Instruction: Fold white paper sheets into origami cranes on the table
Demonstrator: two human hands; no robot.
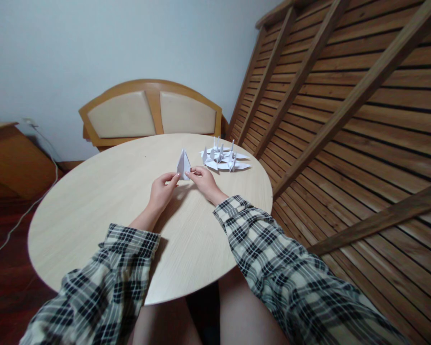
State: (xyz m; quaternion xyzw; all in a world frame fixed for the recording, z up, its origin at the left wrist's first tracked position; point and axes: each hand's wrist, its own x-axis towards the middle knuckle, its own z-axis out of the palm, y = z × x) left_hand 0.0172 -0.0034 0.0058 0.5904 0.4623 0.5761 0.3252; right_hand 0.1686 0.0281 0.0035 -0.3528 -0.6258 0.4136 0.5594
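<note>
Between my two hands a piece of folded white paper (183, 164) stands upright, its pointed tip upward, above the middle of the round table. My left hand (164, 189) pinches its lower left edge between thumb and fingers. On the other side, my right hand (204, 180) grips the lower right edge the same way. Just beyond my right hand, several white paper cranes (222, 156) sit close together on the tabletop, wings spread and necks up.
The round pale table (93, 201) reaches to my lap. Behind it rises a headboard (156, 103) with cream panels against the wall. A slatted wooden panel (326, 110) leans along the right side. At the left are a wooden cabinet (14, 160) and a white cable (23, 215).
</note>
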